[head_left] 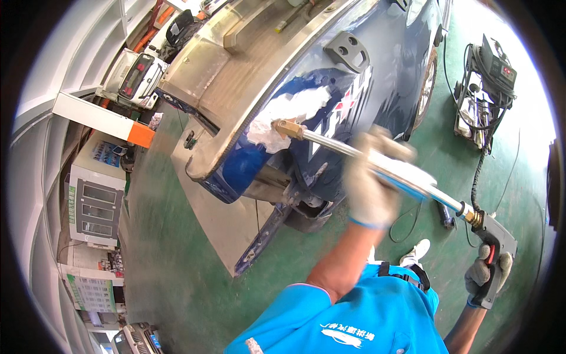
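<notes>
My left hand (pixel 372 180), in a pale work glove and smeared by motion, is wrapped around the sliding weight on the shaft of a slide-hammer dent puller (pixel 330 141). My right hand (pixel 489 274), gloved too, grips the puller's grey pistol handle, which has a red trigger. The puller's brass-coloured tip (pixel 288 128) is against a bare, whitish patch (pixel 265 133) on the dark blue rear side panel (pixel 239 168) of a pickup truck. Whether the tip is stuck to the metal I cannot tell. A ribbed black cable (pixel 476 183) runs from the handle end.
A wheeled welding machine (pixel 498 68) with coiled cables stands at the far right. The truck's open bed (pixel 242 71) and lowered tailgate (pixel 206 215) are ahead and left. A dark tool (pixel 445 215) and loose cable lie on the green floor. A white cabinet (pixel 94 206) stands left.
</notes>
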A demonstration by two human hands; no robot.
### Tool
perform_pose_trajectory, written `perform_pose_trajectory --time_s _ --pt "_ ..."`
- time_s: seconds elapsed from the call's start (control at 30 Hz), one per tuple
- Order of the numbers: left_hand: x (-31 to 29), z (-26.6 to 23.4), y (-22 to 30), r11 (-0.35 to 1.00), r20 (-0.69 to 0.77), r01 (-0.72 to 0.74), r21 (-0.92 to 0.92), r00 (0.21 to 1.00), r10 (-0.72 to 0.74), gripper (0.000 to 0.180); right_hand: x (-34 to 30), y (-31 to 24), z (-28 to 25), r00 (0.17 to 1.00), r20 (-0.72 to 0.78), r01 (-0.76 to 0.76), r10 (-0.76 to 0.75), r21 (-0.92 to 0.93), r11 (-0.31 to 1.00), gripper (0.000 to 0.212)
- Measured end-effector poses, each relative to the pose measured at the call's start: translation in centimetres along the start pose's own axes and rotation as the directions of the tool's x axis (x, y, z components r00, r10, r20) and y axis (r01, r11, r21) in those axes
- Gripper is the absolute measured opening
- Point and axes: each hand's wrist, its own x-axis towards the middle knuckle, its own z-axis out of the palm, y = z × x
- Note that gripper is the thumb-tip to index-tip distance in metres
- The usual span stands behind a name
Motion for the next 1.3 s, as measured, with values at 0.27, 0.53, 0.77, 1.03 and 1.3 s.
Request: perform_pose_trajectory --time_s 0.27,0.53,0.77,1.03,1.3 --pt "0.4 -3.4 2.0 0.991 0.019 -0.124 0.058 0.992 0.123 0.031 0.9 -1.8 -2.5 0.929 0.343 -0.135 0.135 -0.025 0.991 0.067" --pt "6.7 -4.8 9.4 0.865 0.492 0.135 -0.483 0.859 0.14 0.04 0.8 -2.3 -2.5 0.951 0.309 0.045 0.021 -0.204 0.978 0.059" --pt "4.3 -1.6 9.1 0.956 -0.217 -0.213 0.202 0.942 0.256 0.027 0.4 -2.8 -1.2 0.971 0.22 -0.067 0.09 -0.109 0.992 0.054" --pt "-0.6 -2.0 10.2 0.97 -0.06 -0.199 0.139 0.976 0.209 0.007 -1.1 -0.6 -1.3 0.996 0.091 0.009 -0.009 0.008 1.0 0.058" --pt "0.4 -3.1 11.3 0.927 -0.017 -0.237 0.291 0.967 0.253 0.017 -0.1 -0.9 -1.6 0.967 0.256 0.001 0.007 -0.033 0.999 0.064"
